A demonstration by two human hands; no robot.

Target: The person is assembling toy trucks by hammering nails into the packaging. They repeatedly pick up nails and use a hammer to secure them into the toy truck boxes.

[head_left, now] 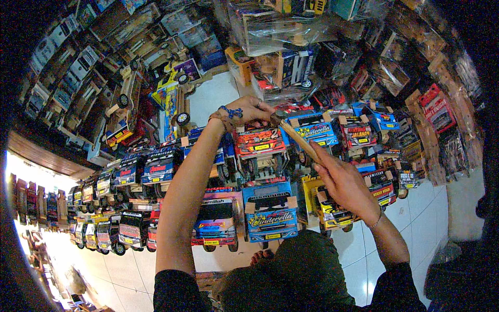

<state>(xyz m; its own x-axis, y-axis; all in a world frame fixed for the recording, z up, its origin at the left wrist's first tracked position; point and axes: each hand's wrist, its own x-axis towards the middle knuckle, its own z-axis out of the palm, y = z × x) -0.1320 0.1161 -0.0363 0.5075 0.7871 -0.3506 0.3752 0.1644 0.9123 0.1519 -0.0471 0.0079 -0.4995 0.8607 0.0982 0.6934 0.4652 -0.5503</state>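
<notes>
In the head view, the person sits on a white tiled floor (pixel 416 218) in front of rows of painted wooden toy trucks. The left hand (pixel 248 110) reaches far forward, its fingers curled down onto the top of a red toy truck (pixel 259 141) in the middle of the far row, apparently pinning it so it cannot shift. The right hand (pixel 340 179) is closed around the handle of a wooden hammer (pixel 297 136), whose shaft slants up and left so that the head sits just beside the left hand, above the same red truck; the grip is low on the handle, which suits tapping.

One hammer shows. Near the knees, three trucks stand side by side: a black-and-pink one (pixel 215 218), a blue truck (pixel 270 210) and a yellow one (pixel 325 208). Beyond them a second row holds about six more, and to the left another long line runs off, too small and crowded to count surely. Bagged and boxed toys (pixel 280 26) are stacked at the far side.
</notes>
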